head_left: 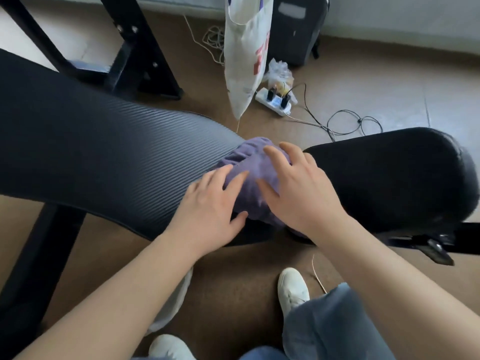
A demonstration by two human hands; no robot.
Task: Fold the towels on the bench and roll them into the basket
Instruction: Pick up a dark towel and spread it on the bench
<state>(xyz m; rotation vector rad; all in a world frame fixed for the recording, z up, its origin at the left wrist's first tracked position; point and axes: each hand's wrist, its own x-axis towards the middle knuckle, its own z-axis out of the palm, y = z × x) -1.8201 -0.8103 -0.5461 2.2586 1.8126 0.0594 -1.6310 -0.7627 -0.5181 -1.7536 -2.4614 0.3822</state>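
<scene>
- Towel (255, 175), purple and bunched, sits at centre frame on the bench (104, 157), at the gap between the ribbed pad and the smooth black pad to the right.
- Left hand (210, 203) lies flat, fingers spread, on the towel's lower-left edge; right hand (298, 185) presses open-palmed on top, gripping nothing.
- The bundle's long axis seems to run from upper left to lower right, though the hands hide much of it.
- No basket shows anywhere in frame.

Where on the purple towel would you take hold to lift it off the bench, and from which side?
Grip the purple towel at its two ends, probably from above and the near side. It lies bunched in a roll across the gap between the ribbed pad and the seat, with left hand and right hand flat on top.
</scene>
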